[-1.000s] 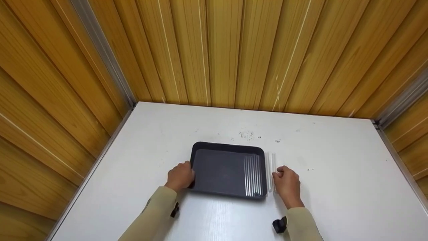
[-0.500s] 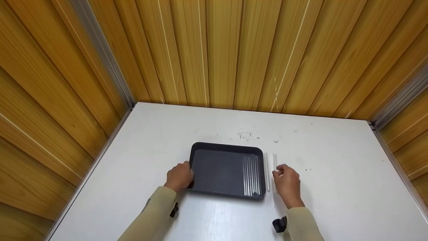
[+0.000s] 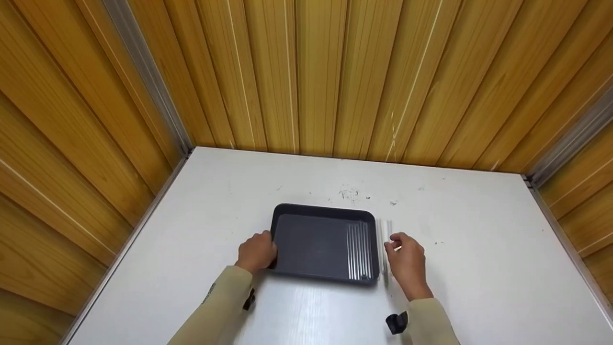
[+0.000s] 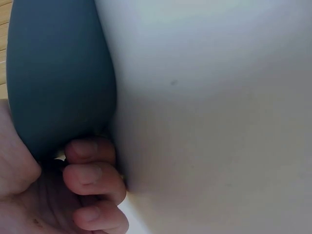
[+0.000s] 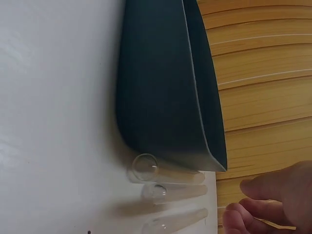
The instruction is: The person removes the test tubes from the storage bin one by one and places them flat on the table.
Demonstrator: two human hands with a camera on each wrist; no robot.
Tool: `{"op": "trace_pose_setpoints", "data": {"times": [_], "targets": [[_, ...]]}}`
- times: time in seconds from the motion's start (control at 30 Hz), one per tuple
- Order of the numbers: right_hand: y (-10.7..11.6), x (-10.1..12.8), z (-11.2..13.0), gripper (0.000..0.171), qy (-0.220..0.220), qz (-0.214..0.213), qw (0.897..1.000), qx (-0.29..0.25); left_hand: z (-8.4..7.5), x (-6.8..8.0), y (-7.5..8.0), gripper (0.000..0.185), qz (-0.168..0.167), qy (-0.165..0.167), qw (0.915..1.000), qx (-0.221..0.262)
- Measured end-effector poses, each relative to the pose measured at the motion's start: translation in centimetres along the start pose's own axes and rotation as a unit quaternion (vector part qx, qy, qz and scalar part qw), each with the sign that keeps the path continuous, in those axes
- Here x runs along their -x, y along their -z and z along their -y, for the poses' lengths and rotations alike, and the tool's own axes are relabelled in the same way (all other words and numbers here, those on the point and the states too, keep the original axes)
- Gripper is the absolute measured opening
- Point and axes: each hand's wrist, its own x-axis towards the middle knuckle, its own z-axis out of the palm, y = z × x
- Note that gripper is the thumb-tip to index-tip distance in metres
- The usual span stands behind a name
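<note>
Looking down at a white table (image 3: 201, 230) boxed in by wood-panel walls (image 3: 335, 72), with a dark tray (image 3: 311, 244) sitting near the middle. The left hand (image 3: 256, 253) grips the tray's left rim; the left wrist view shows the fingers (image 4: 90, 173) curled up against the tray's outer wall, right where it meets the table.

Inside the tray, along its right side, a few clear tubes (image 3: 359, 251) lie side by side, running front to back. More clear tubes on the table (image 3: 384, 239) lie just outside the tray's right wall; the right wrist view shows three of them (image 5: 168, 192) close together, the nearest one right against the tray.

The right hand (image 3: 406, 261) sits just beside those loose tubes, fingers (image 5: 265, 195) loosely curled. From the head view the fingertips are right at the tubes, but whether they're actually pinching one, can't tell. In the wrist view the fingers look apart from the tubes and hold nothing I can make out.

Both sleeves are beige, with a black strap bit at each wrist.
</note>
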Motion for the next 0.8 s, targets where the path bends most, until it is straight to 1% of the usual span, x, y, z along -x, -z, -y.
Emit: {"op": "trace_pose_setpoints", "data": {"times": [0.13, 0.23, 0.33, 0.47, 0.67, 0.8], "targets": [[-0.2, 0.2, 0.7, 0.021, 0.005, 0.006, 1.000, -0.003, 0.1, -0.2, -0.1, 0.022, -0.001, -0.002, 1.0000, 0.003], [-0.4, 0.4, 1.1, 0.022, 0.007, 0.020, 1.000, -0.008, 0.1, -0.2, -0.2, 0.021, -0.007, -0.005, 0.9999, 0.007], [-0.6, 0.4, 1.3, 0.022, 0.005, 0.034, 0.999, -0.016, 0.2, -0.3, -0.4, 0.020, -0.012, -0.008, 0.9999, 0.009], [-0.8, 0.5, 1.6, 0.022, -0.001, 0.046, 0.999, -0.023, 0.3, -0.3, -0.4, 0.021, -0.010, -0.006, 0.9999, 0.010], [-1.0, 0.7, 2.0, 0.022, 0.002, 0.047, 0.999, -0.026, 0.3, -0.2, -0.5, 0.021, -0.011, -0.004, 0.9999, 0.008], [-1.2, 0.8, 2.3, 0.022, 0.011, 0.044, 0.999, -0.022, 0.2, -0.1, -0.4, 0.023, -0.007, 0.004, 0.9999, 0.010]]}}
